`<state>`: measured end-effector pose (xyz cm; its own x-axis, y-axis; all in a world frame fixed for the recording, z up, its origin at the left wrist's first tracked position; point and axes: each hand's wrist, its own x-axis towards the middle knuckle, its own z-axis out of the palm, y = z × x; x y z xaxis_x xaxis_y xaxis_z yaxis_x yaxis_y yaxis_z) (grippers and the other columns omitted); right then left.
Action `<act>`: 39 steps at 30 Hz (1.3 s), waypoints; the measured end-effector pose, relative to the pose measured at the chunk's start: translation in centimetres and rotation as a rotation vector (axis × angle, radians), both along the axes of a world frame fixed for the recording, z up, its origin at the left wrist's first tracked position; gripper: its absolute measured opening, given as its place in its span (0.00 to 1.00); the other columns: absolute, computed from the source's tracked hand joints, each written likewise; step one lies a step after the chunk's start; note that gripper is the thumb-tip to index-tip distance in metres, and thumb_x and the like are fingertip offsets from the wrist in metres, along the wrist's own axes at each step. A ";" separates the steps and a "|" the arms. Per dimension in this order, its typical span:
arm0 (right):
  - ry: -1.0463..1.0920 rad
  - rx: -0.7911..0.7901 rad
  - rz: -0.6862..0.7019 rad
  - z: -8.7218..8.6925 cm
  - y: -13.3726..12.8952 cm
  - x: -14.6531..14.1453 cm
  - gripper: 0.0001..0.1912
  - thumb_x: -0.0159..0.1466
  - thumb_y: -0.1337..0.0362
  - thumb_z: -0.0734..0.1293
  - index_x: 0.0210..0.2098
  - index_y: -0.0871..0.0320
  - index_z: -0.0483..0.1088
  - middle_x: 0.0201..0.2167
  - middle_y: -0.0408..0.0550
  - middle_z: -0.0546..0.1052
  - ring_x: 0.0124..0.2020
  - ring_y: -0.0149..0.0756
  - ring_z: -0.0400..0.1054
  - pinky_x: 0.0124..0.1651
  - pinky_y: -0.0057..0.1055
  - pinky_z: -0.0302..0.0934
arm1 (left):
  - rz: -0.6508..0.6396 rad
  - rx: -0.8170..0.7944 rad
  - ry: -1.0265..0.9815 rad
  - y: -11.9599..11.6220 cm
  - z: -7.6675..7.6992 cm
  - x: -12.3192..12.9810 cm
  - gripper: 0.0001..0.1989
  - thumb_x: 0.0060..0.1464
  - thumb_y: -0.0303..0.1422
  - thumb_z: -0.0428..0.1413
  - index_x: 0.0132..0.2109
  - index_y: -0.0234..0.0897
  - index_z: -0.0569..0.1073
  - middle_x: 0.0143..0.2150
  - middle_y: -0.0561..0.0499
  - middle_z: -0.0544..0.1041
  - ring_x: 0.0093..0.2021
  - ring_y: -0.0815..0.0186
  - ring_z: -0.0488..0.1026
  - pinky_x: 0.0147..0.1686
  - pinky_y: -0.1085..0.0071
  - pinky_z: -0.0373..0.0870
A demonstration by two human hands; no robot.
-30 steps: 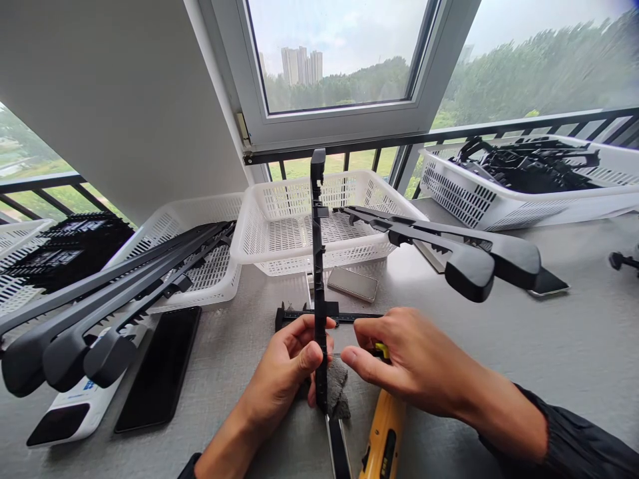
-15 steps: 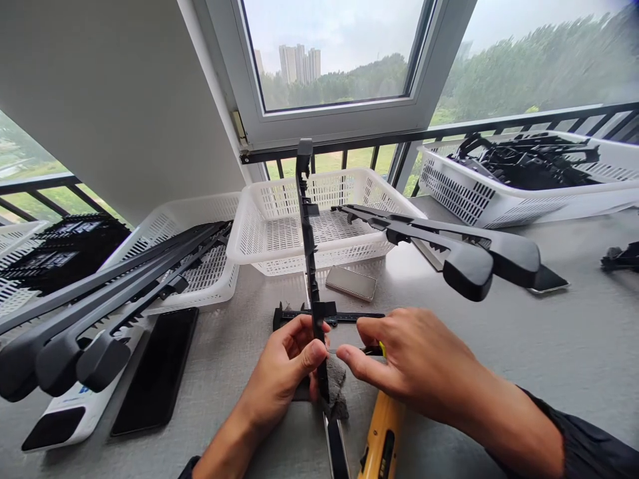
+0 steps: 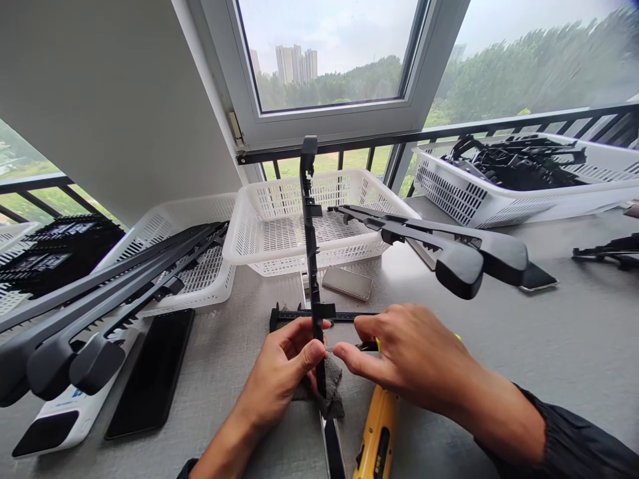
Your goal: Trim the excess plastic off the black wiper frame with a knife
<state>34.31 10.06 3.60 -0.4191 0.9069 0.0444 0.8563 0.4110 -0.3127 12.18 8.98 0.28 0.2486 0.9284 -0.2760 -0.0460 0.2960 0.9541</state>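
- Grey surface (image 3: 499, 326) is set beside a window (image 3: 329, 56); white baskets (image 3: 269, 258) are lined along it.
- Black strip (image 3: 311, 259) is held upright over the surface, pinched between left hand (image 3: 279, 362) thumb and fingers.
- Yellow-marked tool (image 3: 369, 346) is gripped in curled right hand (image 3: 404, 352), thumb near strip.
- Change: second yellow bit is now exposed behind right hand; tool was probably turned, strip is kept put.
- Tool tip contact can't be confirmed; dark part (image 3: 609, 251) is cut off at right.

Gry wall (image 3: 104, 93) nr window (image 3: 327, 56)
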 end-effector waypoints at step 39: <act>0.088 -0.127 -0.044 0.3 0.5 -0.5 0.31 0.68 0.42 0.66 0.19 0.57 0.59 0.17 0.37 0.53 0.24 0.30 0.39 0.31 0.36 0.33 | -0.101 -0.002 -0.004 0.0 -0.3 -0.6 0.40 0.52 0.62 0.67 0.58 0.33 0.80 0.33 0.53 0.76 0.23 0.70 0.72 0.26 0.71 0.73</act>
